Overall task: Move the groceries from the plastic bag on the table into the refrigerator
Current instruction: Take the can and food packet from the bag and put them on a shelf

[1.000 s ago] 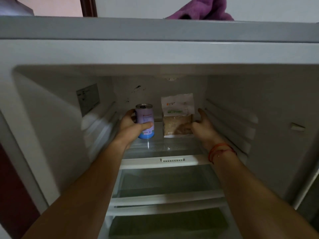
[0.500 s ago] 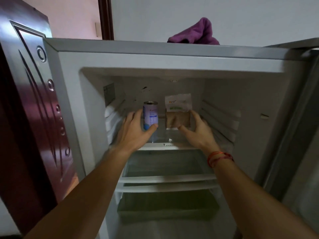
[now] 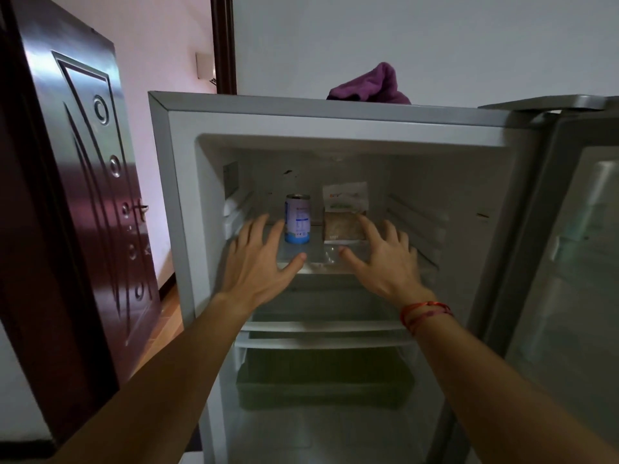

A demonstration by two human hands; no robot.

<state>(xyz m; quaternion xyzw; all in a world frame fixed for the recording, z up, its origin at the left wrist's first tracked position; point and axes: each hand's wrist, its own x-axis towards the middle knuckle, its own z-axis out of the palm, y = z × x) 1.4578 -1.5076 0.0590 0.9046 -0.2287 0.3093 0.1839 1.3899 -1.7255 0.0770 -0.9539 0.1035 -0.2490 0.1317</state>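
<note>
Can [image 3: 297, 219]: stands upright on the top shelf [image 3: 317, 261] of the refrigerator [image 3: 182, 202], just beyond the fingertips of the left hand [image 3: 258, 266], to the thumb side of them. Whether the forefinger touches it cannot be told.

Packet [image 3: 344, 216]: stands against the back wall, just beside the can but apart from it, directly ahead of the right hand [image 3: 385, 262]. That hand's forefinger overlaps its lower corner in view; contact cannot be confirmed.

Grip: both hands are wide, fingers spread and nearly straight, palms down over the shelf's front edge. Neither holds anything.

Assessment: the placing step for these two items appears complete. The next move calls for drawing both hands clear without knocking the can over, then going to the bag, which is out of view.

Surroundings: refrigerator door [image 3: 569, 279] stands open beyond the right hand; purple cloth [image 3: 371, 85] lies on top of the cabinet.
</note>
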